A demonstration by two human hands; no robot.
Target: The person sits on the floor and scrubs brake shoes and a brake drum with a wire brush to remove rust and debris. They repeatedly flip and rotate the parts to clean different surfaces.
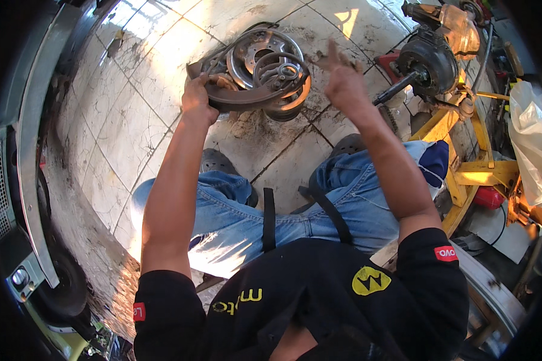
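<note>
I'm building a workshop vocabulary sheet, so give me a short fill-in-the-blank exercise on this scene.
1. The hand gripping the curved metal piece is the person's ____ one.
2. The jeans are coloured ____.
3. The stand at the right is painted ____.
4. The floor is laid with square ____.

Missing words: left; blue; yellow; tiles.

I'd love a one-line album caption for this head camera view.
Left hand gripping a curved brown metal part, right hand apart from it, above a stained tiled floor.
</note>
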